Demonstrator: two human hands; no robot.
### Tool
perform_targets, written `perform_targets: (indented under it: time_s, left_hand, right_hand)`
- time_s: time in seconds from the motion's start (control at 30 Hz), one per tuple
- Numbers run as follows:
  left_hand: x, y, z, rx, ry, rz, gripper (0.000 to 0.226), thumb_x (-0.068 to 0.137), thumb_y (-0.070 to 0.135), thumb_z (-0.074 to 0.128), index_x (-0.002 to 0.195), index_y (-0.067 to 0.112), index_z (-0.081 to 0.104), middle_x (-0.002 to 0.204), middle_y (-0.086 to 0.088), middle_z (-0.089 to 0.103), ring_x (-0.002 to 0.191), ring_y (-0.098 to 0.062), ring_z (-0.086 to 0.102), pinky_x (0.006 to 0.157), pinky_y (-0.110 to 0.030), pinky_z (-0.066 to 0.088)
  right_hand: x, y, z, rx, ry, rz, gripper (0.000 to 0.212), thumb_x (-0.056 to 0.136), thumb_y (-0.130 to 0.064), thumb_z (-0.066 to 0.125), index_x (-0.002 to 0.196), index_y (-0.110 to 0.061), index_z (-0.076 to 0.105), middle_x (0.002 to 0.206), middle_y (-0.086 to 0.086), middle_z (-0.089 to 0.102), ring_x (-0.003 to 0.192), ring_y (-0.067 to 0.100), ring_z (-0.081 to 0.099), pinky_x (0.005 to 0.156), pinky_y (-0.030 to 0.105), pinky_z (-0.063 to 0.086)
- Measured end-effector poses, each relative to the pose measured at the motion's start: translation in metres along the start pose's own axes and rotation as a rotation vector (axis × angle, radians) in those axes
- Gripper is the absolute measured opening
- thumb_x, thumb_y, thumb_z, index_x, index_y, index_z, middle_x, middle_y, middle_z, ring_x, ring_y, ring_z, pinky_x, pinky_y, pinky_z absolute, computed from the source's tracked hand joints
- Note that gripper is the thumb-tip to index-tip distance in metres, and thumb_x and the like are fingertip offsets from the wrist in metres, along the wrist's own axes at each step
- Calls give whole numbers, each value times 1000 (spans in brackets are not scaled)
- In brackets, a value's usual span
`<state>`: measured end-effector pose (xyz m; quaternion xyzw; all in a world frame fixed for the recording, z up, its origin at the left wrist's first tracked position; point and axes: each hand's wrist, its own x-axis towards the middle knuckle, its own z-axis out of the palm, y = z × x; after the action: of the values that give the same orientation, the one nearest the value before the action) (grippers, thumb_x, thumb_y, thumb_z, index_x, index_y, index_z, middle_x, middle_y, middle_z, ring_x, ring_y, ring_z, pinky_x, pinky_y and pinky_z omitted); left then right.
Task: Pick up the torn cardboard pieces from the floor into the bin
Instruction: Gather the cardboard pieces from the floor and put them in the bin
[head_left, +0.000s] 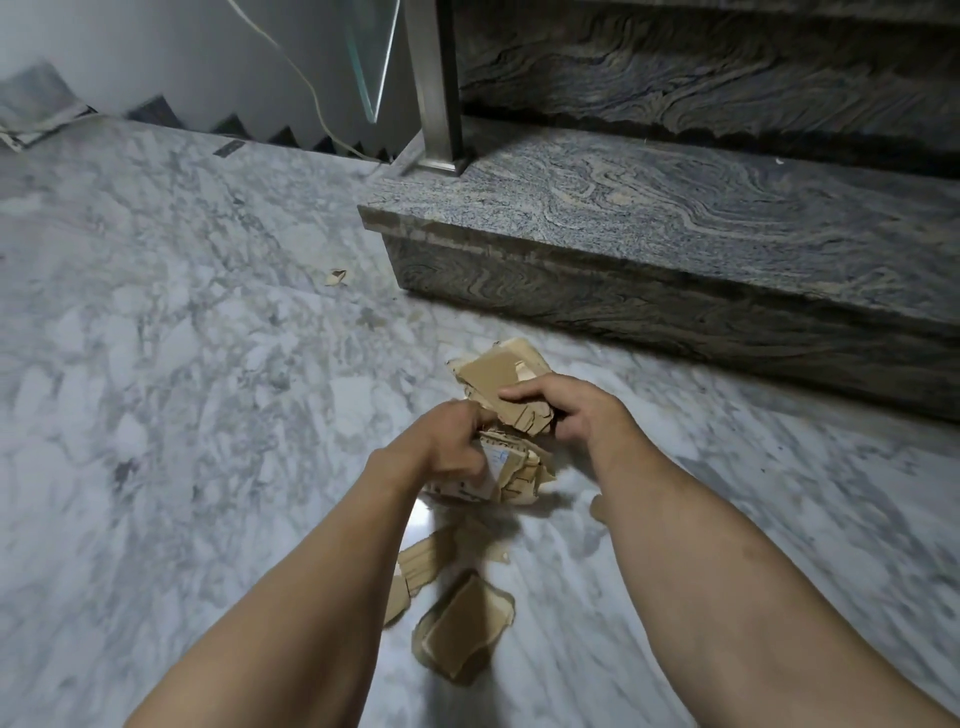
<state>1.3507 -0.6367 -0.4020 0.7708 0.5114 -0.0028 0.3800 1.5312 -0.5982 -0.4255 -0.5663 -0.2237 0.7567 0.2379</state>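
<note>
Holding a stack of torn cardboard pieces (506, 415) up off the floor, both hands are clamped on it at once: the left hand (449, 441) has its fingers curled round the lower, nearer part of the bundle, and the right hand (566, 410) has its fingers laid over the top brown piece, with the rest of its grip tucked out of sight. My guess is the two-handed squeeze is there because the stack is loose and uneven, so one hand alone would let scraps slide out the side. The hands sit close together, basically touching through the cardboard. More pieces remain down on the marble floor (171, 389): a folded flap (423, 564) just under the left wrist, a thicker layered chunk (462, 631) nearer the camera, and a tiny scrap (336, 277) lying well apart, out to the left near the corner of the granite step (649, 208). That reads to me as partway through the job, gathering a handful before carrying it off. No bin shows anywhere, so I can't say where it stands. As for writing, one held piece has a pale patch with a blue mark on it by the left fingers, maybe a label, but it's too blurred to read, and I can't make out any brand or text elsewhere. A steel post (435, 83) stands on the step and a thin pale cable (311, 98) hangs down the wall behind.
</note>
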Motion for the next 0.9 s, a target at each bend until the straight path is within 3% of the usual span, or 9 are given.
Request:
perform_targets:
  time_s: [0.17,0.23,0.37,0.5,0.63,0.7,0.8,0.9]
  left_hand:
    - [-9,4,-8,-98,-2,-113,34,66,18,81,96,24,67,97,-1,72,89,-21,67,81,-33,56]
    - [-22,-5,-13,-216,74,-186,37,63,23,83,97,22,67,96,-3,73,88,-23,69,80,-37,58]
    - [-55,-18,-24,-412,183,-290,39,69,14,83,105,11,68,93,-10,75,79,-24,73,71,-36,61]
    - [-73,-6,-25,-483,100,-358,39,66,15,86,101,9,71,90,-10,77,78,-28,75,73,-40,63]
    - [-87,4,-11,-611,37,-446,37,65,9,87,99,3,75,90,-14,78,81,-35,75,76,-45,63]
    - [-94,3,-5,-642,12,-480,37,64,7,86,99,-1,75,90,-15,78,82,-36,75,78,-48,62]
    - [-109,-3,5,-623,-21,-551,35,66,6,86,98,-3,75,90,-16,77,82,-37,75,77,-46,63]
    - [-124,-13,8,-717,2,-627,33,70,5,82,100,-5,74,91,-20,77,83,-39,74,74,-45,62]
  right_hand:
    - [-15,-6,-3,79,85,-170,26,73,8,73,98,0,71,94,19,73,85,33,72,86,47,58]
    - [-28,-14,-15,125,125,-234,34,64,5,77,97,-2,72,97,18,74,86,32,73,88,49,58]
    - [-60,-19,-45,115,162,-272,56,59,2,78,115,-3,69,103,16,75,92,29,74,88,44,59]
    - [-81,-11,-48,126,158,-267,40,74,6,71,112,-4,69,98,13,75,87,26,74,82,39,60]
    - [-97,-2,-48,183,157,-277,55,61,1,76,116,-1,67,99,16,75,85,27,75,75,37,62]
    - [-102,4,-55,241,166,-279,58,62,0,77,119,-1,66,107,18,74,93,30,74,81,41,61]
    - [-113,11,-70,303,188,-284,46,69,-1,73,114,-4,67,103,15,75,95,28,73,94,44,56]
    - [-126,19,-84,293,163,-226,38,69,-1,71,106,-7,69,97,12,77,89,25,75,90,45,58]
